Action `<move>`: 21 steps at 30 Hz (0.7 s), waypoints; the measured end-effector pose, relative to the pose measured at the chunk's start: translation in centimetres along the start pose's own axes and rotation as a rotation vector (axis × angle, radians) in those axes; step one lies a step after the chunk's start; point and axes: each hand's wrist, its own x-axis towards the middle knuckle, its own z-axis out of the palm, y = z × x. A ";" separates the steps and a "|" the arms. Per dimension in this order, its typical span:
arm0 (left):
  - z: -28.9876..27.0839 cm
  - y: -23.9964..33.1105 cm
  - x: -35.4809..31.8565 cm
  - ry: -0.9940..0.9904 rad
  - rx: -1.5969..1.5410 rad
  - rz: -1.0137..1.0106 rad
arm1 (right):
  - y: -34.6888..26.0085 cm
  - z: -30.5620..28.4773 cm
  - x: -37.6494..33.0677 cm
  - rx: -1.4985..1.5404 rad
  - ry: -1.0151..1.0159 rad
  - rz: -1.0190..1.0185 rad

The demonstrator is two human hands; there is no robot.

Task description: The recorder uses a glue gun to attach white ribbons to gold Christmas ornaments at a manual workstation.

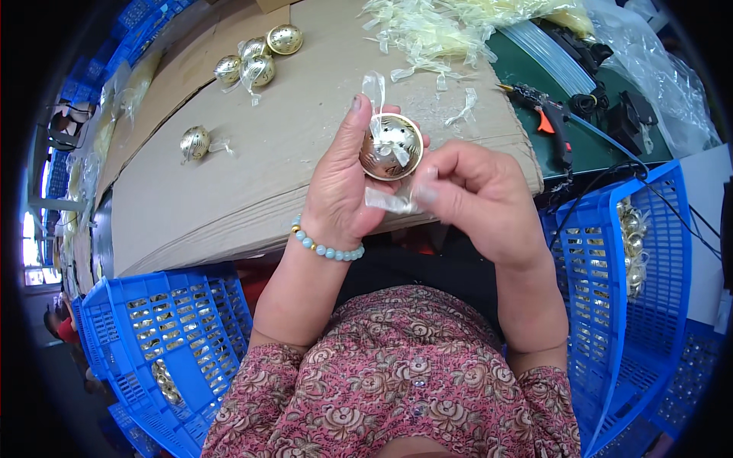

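Note:
My left hand (pixel 343 168) cradles a shiny gold ball ornament (pixel 393 153) with small star cut-outs and a pale rim, held over the table's near edge. A sheer white ribbon loop stands up from the ball past my thumb, and a small bow lies across its face. Just right of the ball, my right hand (pixel 477 195) pinches a whitish ribbon strip (pixel 389 201) between thumb and forefinger. That strip is slightly blurred and crosses below the ball toward my left palm. Whether it is tied to the ball I cannot tell.
Cardboard (pixel 252 168) covers the table. Several gold balls (pixel 258 70) cluster at the far left, with a single ball (pixel 195 143) nearer. Pale ribbon bows (pixel 427 38) pile at the back. A glue gun (pixel 546 122) lies right. Blue crates (pixel 172 328) with gold balls flank me.

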 end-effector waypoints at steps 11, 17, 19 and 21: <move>-0.6 -0.6 -0.4 -0.129 0.102 0.022 | 1.5 -1.6 2.2 -0.045 0.172 -0.124; -0.9 -0.6 -0.7 -0.240 0.362 0.066 | 2.7 -1.2 2.5 0.016 0.239 -0.172; -0.8 -0.6 -0.7 -0.227 0.395 0.081 | 2.9 -0.9 2.5 0.016 0.259 -0.185; -0.4 -0.8 -0.6 -0.085 0.354 0.070 | 3.2 -0.5 2.3 0.016 0.280 -0.199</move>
